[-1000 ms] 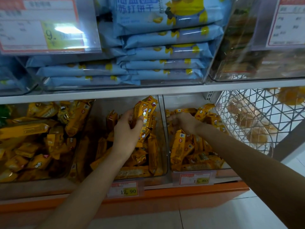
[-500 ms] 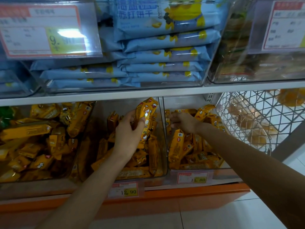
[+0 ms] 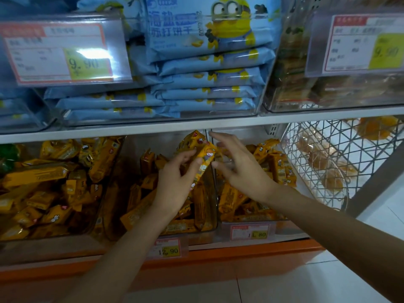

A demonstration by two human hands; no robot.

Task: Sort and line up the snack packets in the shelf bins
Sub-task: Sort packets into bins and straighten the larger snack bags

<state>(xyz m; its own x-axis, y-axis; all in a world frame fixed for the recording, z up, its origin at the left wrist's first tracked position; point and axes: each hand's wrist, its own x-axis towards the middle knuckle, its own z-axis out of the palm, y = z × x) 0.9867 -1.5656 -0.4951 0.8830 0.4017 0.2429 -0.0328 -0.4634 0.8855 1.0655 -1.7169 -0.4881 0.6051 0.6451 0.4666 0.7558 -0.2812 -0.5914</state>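
grip: left hand (image 3: 175, 189) pinches an upright yellow foil snack packet (image 3: 204, 162) over the middle clear plastic bin (image 3: 133, 149); right hand (image 3: 242, 171) spread, empty, just beside it.
step: my call, steady it with both hands, then stand it square against the bin's right wall.
bins: three holding yellow packets, plus one white wire basket (image 3: 328, 154).
price tags (image 3: 168, 250): four.
packets: one gripped; heaps uncountable.

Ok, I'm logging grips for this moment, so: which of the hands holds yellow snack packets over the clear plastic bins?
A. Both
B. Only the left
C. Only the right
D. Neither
B: the left hand pinches the yellow snack packets between thumb and fingers, while the right hand is spread open beside them, holding nothing.
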